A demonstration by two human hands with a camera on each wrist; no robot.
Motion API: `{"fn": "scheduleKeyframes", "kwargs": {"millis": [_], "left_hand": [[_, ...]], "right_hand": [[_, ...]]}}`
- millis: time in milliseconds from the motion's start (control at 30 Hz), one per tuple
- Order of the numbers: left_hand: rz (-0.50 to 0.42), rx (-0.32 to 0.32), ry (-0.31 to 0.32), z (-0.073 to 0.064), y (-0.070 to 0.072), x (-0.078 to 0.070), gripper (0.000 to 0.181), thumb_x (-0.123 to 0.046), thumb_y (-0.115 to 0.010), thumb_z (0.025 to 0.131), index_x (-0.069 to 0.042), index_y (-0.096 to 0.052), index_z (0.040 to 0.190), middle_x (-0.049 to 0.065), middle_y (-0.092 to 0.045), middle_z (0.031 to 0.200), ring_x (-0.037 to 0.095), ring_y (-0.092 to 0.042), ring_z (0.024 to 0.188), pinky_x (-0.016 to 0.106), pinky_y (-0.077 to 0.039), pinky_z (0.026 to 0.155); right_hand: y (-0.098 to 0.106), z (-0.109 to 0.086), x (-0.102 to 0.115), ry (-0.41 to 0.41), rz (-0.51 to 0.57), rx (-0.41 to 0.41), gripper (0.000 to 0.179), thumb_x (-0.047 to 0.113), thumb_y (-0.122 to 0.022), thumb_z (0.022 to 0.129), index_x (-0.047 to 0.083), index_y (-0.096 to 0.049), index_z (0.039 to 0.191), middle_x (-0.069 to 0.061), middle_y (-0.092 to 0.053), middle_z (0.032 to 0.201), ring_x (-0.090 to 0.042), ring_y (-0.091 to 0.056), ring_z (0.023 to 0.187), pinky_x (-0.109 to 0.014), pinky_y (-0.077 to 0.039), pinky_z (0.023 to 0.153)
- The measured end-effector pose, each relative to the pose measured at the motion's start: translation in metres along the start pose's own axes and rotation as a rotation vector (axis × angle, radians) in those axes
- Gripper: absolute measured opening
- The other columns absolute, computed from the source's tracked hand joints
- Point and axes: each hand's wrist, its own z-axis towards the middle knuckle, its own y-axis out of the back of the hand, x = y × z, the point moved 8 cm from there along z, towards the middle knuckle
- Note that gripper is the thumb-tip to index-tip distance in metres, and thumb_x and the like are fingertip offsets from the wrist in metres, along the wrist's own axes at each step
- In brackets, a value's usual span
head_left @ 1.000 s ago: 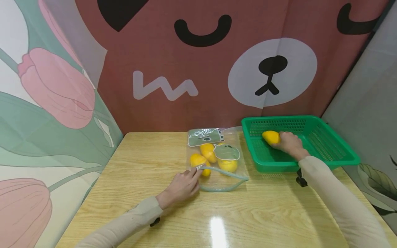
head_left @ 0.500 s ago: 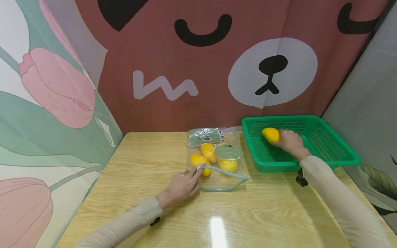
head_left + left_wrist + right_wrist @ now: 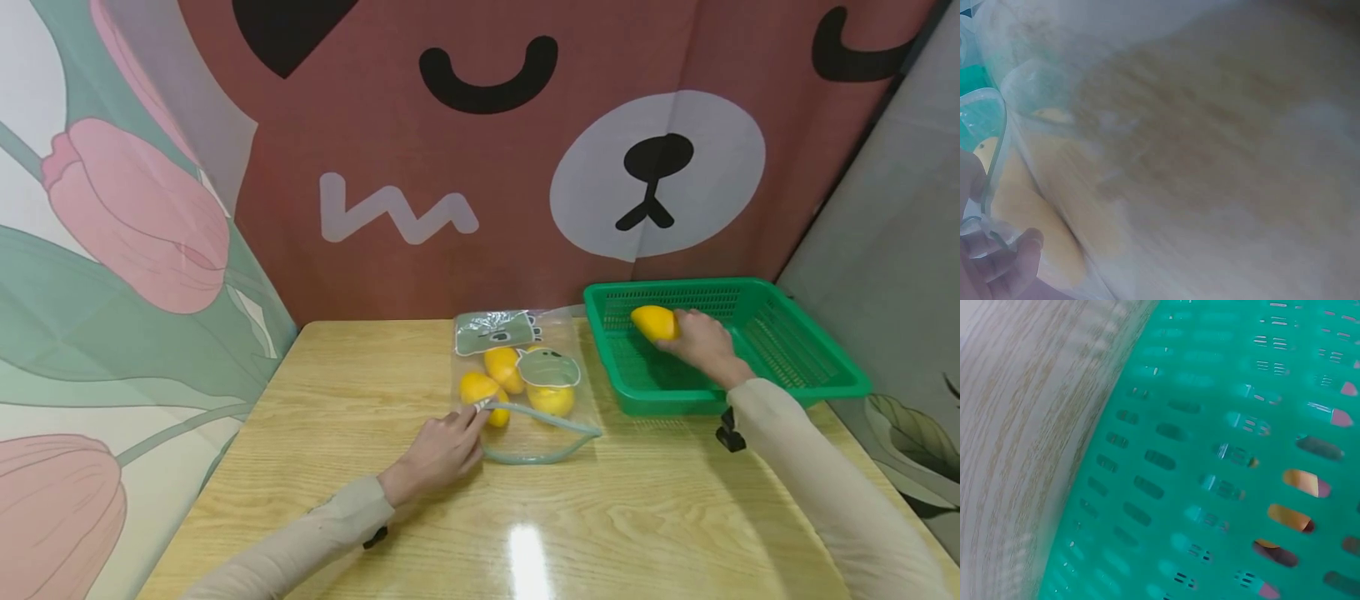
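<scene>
My left hand [image 3: 438, 446] pinches the left end of the open mouth of a clear zip bag [image 3: 540, 442]. Several yellow mangoes [image 3: 504, 367] lie inside the bag, partly behind its green printed cartoon patches. In the left wrist view, fingers [image 3: 1022, 256] hold the bag's greenish rim, with a mango [image 3: 1047, 231] behind the clear film. On the right, my right hand [image 3: 703, 342] grips another mango [image 3: 654, 322] within the green basket [image 3: 626, 404]. Through the slots of the basket wall [image 3: 1147, 425], the right wrist view shows bits of that yellow mango [image 3: 1300, 481].
The bag and the basket stand side by side toward the back of the wooden table [image 3: 360, 375]. A brown printed cloth [image 3: 517, 275] hangs behind the table, and a grey cloth [image 3: 877, 250] hangs at the right.
My right hand has lifted its mango very slightly inside the basket, and the mango has tilted a little. The left hand and the bag stay where they were.
</scene>
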Motion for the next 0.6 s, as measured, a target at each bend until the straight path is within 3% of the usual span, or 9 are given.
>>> {"fn": "scheduleKeyframes", "kwargs": {"millis": [333,600], "left_hand": [[-0.003,-0.023,-0.004,0.0004,0.0015,-0.0004,0.054,-0.023,-0.063,0.090,-0.007,-0.045,0.139,0.003,-0.051,0.096,0.009,-0.045,0.059,0.015,-0.025,0.040],[-0.008,-0.010,0.003,0.0004,-0.0003,-0.0004,0.055,-0.023,-0.063,0.090,-0.007,-0.045,0.140,0.002,-0.050,0.097,0.009,-0.046,0.061,0.015,-0.026,0.040]], "right_hand": [[0.0070,-0.0033,0.0045,0.024,0.006,-0.027,0.065,0.030,-0.074,0.085,-0.017,-0.052,0.124,-0.028,-0.058,0.094,-0.035,-0.056,0.072,-0.048,-0.047,0.057],[0.0098,-0.0051,0.0065,0.018,0.029,-0.002,0.069,0.033,-0.073,0.087,-0.018,-0.049,0.127,-0.029,-0.060,0.093,-0.033,-0.056,0.067,-0.046,-0.047,0.055]]}}
